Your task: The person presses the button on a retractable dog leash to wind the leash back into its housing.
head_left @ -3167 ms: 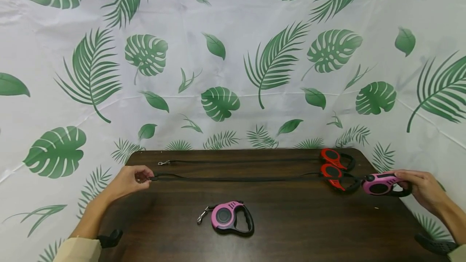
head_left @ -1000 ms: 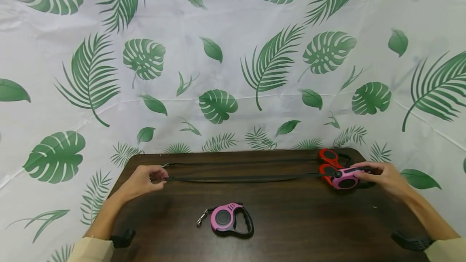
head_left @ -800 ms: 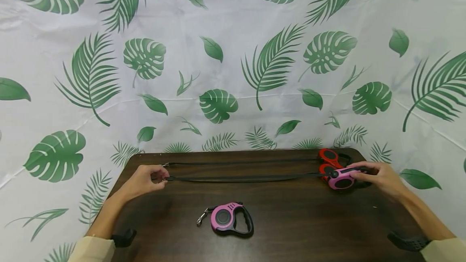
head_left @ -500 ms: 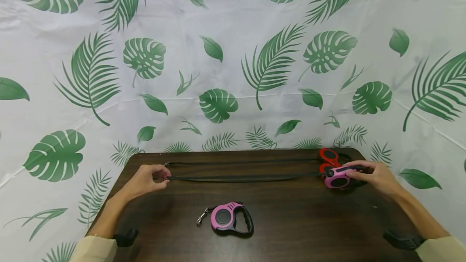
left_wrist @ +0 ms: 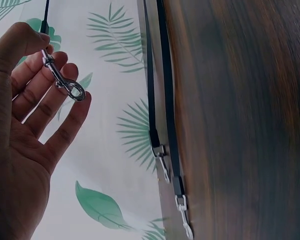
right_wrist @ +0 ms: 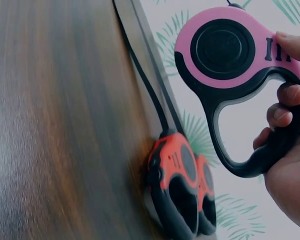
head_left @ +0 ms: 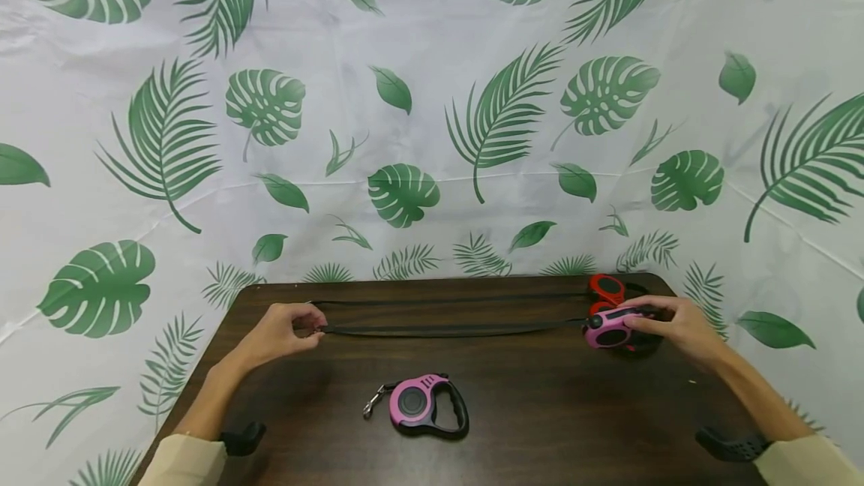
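Pink leash reel (head_left: pixel 607 330) gripped by right hand (head_left: pixel 678 325); left hand (head_left: pixel 283 327) pinches its clip (left_wrist: pixel 64 82), tape stretched; lowering onto tabletop (head_left: pixel 540 411) seems next.

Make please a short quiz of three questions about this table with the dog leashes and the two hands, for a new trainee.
1. True or false: the right hand holds a red leash.
2. How many leash housings in all show in the head view? A) two B) three C) four
3. Fill in: the left hand pinches the metal ____ at the end of the black strap.

Key
1. False. It grips the pink leash housing by its black handle, thumb on top; the two red leashes lie on the table.
2. C: two red ones and the held pink one at the right, and a second pink leash in the middle.
3. Clip: the snap clip.
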Demonstrator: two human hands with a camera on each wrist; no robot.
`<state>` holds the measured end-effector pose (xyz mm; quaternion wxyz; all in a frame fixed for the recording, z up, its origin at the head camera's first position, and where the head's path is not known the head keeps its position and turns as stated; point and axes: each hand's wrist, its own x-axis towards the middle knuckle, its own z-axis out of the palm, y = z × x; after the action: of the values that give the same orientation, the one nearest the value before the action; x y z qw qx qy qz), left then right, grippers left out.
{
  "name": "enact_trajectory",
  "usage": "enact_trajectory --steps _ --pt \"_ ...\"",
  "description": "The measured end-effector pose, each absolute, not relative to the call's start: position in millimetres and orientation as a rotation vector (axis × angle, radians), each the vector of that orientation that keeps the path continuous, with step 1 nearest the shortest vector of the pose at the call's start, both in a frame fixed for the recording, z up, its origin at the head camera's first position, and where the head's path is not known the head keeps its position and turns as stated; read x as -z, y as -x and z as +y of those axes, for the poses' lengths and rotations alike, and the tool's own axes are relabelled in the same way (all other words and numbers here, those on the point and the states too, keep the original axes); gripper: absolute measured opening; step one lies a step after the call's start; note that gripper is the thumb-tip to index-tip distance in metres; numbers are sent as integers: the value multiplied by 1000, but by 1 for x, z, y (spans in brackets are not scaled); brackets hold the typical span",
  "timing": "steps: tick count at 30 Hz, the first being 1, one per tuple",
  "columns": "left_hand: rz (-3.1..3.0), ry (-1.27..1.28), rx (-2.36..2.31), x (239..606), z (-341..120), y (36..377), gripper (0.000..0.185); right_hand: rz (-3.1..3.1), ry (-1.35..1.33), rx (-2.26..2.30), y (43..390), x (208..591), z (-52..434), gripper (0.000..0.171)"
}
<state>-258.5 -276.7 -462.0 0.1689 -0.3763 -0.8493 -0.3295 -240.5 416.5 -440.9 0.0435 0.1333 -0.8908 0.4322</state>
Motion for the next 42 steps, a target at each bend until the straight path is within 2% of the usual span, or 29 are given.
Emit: enact_trajectory --steps 21,42 --pt "-2384 1119 984 464 -259 263 21 -2652 -586 -1416 249 437 377 25" --pt "-2374 1099 1001 463 -244 259 22 -2618 -578 -1498 248 441 350 27"
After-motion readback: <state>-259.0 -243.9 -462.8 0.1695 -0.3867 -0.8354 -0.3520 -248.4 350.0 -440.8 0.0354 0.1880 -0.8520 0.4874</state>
